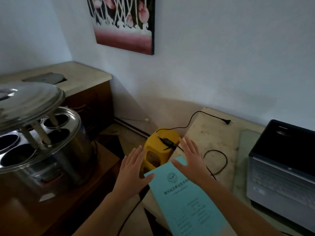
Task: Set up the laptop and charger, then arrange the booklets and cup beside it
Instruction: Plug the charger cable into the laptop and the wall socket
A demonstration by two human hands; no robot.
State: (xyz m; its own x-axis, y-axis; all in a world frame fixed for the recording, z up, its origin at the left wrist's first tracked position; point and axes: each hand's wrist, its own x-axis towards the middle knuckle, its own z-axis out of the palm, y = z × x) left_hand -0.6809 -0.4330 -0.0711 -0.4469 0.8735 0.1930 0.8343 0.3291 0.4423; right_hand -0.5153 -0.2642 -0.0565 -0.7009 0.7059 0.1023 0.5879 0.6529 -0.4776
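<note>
A light blue booklet [185, 198] lies on the pale table [213, 133], its far corner jutting past the table's left edge. My left hand [132, 169] hovers flat beside the booklet's left corner, fingers spread. My right hand [191, 159] is spread over its top corner. Neither hand holds anything. An open silver laptop [281, 171] with a dark screen stands at the right. The black charger brick [167, 142] rests on a yellow stool [159, 147]. Its cable loops across the table [219, 160], and the plug [227, 121] lies near the wall. No cup is in view.
A large steel pot [44, 143] with a raised lid and several round openings stands on a brown wooden surface at the left. A wooden cabinet [88, 97] fills the far corner. A glass sheet [243, 150] lies under the laptop. A painting [124, 24] hangs on the wall.
</note>
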